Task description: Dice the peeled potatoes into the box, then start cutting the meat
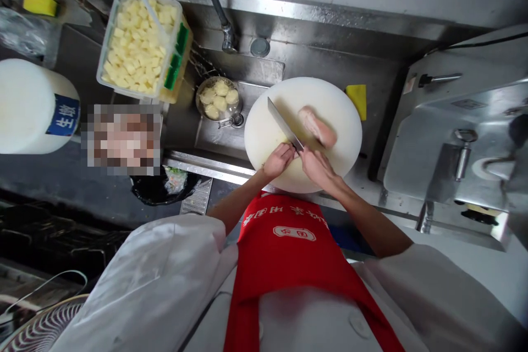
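A white round cutting board (344,107) lies across the sink edge in front of me. My right hand (317,168) is closed around the handle of a kitchen knife (281,119). Its broad blade points away and to the left over the board. Beside the blade, the fingers of my left hand (279,160) are curled together and press down near the cutting edge. Something small and pale shows at those fingertips, too hidden to name. A long piece of raw pale pink meat (318,127) rests on the board to the right of the knife, apart from both hands.
Left of the board, a metal pot (206,113) of peeled potatoes sits in the sink (210,140). A plastic tub (180,19) of pale cubes stands beyond it under a hose. A yellow cloth (357,100) lies behind the board; a metal machine (437,154) stands right.
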A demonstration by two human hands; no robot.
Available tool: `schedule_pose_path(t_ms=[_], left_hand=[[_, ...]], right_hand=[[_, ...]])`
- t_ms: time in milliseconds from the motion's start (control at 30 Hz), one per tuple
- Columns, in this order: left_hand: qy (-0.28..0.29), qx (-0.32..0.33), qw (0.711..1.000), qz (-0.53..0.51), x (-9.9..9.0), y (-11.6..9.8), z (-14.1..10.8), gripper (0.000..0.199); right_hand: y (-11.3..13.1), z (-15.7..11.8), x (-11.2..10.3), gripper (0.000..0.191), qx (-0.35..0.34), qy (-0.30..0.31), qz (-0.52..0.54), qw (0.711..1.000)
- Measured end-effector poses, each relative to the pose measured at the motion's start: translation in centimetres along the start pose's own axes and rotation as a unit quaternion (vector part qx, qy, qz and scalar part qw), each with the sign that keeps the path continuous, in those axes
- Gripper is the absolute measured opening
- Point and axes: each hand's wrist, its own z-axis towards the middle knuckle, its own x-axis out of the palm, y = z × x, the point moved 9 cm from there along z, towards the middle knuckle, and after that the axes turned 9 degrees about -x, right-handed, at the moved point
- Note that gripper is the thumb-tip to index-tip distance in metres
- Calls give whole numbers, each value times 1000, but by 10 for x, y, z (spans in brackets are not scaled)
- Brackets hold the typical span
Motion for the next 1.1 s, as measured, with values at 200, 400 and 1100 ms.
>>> schedule_pose_path(t_ms=[200, 400, 1100], left_hand=[[12, 7, 1000, -4, 3, -1, 2, 33], [1, 9, 1000, -23, -2, -3, 1, 31], [12, 15, 1000, 11, 0, -1, -2, 33]], right_hand=[[-30, -92, 13, 31, 27, 96, 2, 995], [-12, -54, 24, 35, 7, 66, 16, 998], [-22, -100, 32, 32, 39, 109, -5, 993]])
